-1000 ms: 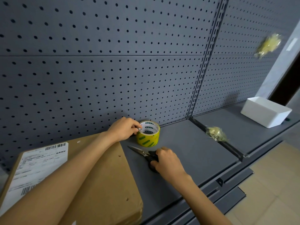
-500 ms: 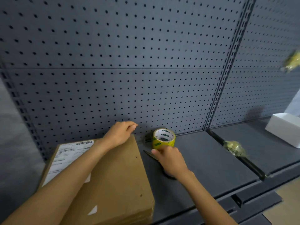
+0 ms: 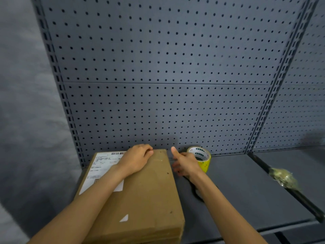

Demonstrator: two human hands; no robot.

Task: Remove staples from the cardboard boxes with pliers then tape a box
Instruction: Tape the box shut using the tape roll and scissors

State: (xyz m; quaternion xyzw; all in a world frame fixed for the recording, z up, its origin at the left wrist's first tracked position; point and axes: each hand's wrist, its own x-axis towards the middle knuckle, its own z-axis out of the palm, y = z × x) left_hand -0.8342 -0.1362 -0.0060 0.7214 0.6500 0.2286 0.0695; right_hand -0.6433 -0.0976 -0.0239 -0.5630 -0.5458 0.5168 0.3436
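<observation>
Head view: we judge ourselves at the taping stage, with no tape on the box yet.

Our left hand (image 3: 139, 160) rests on the far end of the flat brown cardboard box (image 3: 140, 194), fingers curled over its back edge and gripping it. Its matte top carries a white printed shipping label (image 3: 101, 170) beside our left wrist and shows no staples and no tape strip. Our right hand (image 3: 186, 164) is loose, thumb up, fingers spread and holding nothing, in the gap between the box edge and the glossy yellow tape roll (image 3: 202, 158), which stands just past our fingertips on the smooth grey metal shelf (image 3: 246, 187). Dark looped tool handles (image 3: 195, 192) lie under our right wrist; pliers or scissors, we cannot tell.
</observation>
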